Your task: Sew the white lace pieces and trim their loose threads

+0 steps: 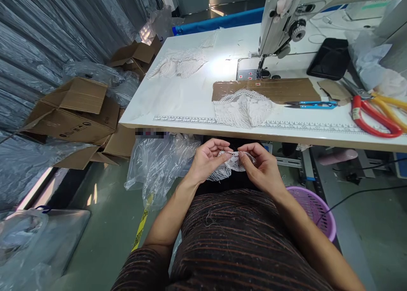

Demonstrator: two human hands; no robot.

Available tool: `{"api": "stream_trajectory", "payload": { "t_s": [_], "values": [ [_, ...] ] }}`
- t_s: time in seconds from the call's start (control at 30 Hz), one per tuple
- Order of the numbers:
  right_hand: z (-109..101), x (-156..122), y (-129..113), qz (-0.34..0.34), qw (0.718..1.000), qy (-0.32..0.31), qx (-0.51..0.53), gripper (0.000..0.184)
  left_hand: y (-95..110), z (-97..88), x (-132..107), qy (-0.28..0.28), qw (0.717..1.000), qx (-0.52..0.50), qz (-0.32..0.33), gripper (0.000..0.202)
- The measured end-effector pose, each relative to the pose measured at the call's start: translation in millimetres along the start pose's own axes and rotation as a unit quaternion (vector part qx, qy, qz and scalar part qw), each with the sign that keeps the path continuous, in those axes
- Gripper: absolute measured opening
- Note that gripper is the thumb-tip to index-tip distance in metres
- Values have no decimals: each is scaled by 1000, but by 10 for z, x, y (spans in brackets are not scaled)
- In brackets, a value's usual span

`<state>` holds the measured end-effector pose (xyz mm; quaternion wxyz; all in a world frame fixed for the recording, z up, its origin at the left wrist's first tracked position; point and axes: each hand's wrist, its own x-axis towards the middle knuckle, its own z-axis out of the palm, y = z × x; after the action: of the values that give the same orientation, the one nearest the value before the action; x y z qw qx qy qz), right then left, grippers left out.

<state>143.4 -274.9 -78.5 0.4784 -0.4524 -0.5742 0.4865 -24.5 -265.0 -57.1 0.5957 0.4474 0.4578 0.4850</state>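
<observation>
Between my two hands, in front of the table's edge and above my lap, is a piece of white lace [234, 162]. My left hand [210, 157] pinches its upper edge between thumb and fingers. My right hand [259, 162] grips the same edge a short way to the right, thumb on top. Part of the lace hangs below the fingers. On the table just beyond lies another white lace piece [243, 109], partly over a brown cardboard strip [286, 88]. More white lace [181, 64] lies at the table's far left.
A sewing machine [276, 28] stands over the white table [143, 100]. To the right lie blue thread snips [314, 105], red-handled scissors [377, 120] and a black phone [330, 59]. Cardboard boxes [76, 113] are at left; a purple basket [313, 206] stands below right.
</observation>
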Motion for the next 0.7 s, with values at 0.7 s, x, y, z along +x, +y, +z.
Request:
{"api": "stream_trajectory", "payload": {
  "t_s": [0.7],
  "values": [
    [-7, -7, 44, -13, 999, 19, -49, 19, 14, -17, -22, -1, 996, -52, -73, 35]
  ]
}}
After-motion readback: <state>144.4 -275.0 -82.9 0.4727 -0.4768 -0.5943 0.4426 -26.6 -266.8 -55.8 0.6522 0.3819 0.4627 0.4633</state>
